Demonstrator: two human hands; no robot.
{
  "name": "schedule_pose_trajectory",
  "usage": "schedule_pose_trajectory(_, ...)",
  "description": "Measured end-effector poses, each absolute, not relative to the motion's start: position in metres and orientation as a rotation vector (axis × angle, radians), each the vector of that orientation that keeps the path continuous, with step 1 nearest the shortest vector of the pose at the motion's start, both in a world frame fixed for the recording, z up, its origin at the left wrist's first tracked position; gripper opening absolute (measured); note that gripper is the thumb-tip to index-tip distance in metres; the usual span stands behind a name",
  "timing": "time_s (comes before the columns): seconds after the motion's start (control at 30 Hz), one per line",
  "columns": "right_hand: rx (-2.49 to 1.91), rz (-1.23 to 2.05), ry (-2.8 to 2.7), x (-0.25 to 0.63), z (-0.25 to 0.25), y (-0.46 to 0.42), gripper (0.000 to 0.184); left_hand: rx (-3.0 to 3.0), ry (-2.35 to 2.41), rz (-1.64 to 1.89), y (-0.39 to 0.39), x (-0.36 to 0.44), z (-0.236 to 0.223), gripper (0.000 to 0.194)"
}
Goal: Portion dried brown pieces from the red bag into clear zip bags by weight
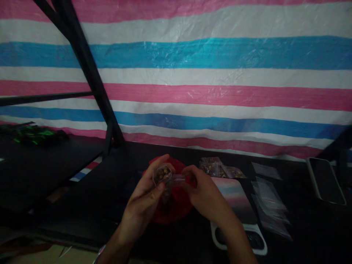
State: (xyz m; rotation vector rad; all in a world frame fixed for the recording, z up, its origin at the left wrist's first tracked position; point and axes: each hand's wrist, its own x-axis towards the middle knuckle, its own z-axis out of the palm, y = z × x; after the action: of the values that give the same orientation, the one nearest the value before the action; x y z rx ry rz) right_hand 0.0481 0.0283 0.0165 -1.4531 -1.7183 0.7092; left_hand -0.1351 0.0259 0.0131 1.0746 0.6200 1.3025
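My left hand [144, 200] is closed around a small clear plastic bag [166, 193], its mouth tilted up towards me. Small brown pieces [164, 171] show inside it. From the right, the fingers of my right hand [202, 192] pinch a clear plastic strip [178, 178] that meets the bag's mouth; whether it is part of the bag I cannot tell. Both hands are above a red bowl [176, 214], whose contents are mostly hidden. Beneath my right forearm lies a white scale [235, 198], partly covered by the arm.
Filled clear bags [220, 168] lie behind the scale. Flat clear bags [271, 205] are spread to its right, near a phone [327, 181]. A black metal frame [90, 79] rises at left. Striped sheeting [209, 95] hangs behind the black table [82, 205].
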Motion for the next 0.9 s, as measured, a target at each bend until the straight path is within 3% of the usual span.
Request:
schedule_pose_trajectory(0.27,-1.616,0.439,-1.941,0.032,0.006,0.032,0.026,0.926,0.600,1.323,0.035,-0.144,0.011,0.057)
schedule_pose_trajectory(0.4,-1.337,0.634,-1.760,0.036,0.013,0.027,0.027,0.871,0.586,1.352,0.036,-0.143,0.016,0.053)
schedule_pose_trajectory(0.53,-1.141,0.963,-1.656,0.030,0.020,0.019,0.042,0.776,0.526,1.328,0.035,-0.135,0.018,0.051)
schedule_pose_trajectory(0.6,-1.103,1.051,-1.656,0.026,0.021,0.018,0.038,0.777,0.524,1.303,0.037,-0.131,0.015,0.053)
schedule_pose_trajectory(0.73,-1.117,1.016,-1.547,0.032,0.020,0.021,0.029,0.940,0.623,1.308,0.040,-0.127,0.006,0.056)
schedule_pose_trajectory(0.9,-1.336,1.003,-1.757,0.052,0.020,0.019,0.024,1.144,0.977,1.510,0.035,-0.127,0.007,0.038)
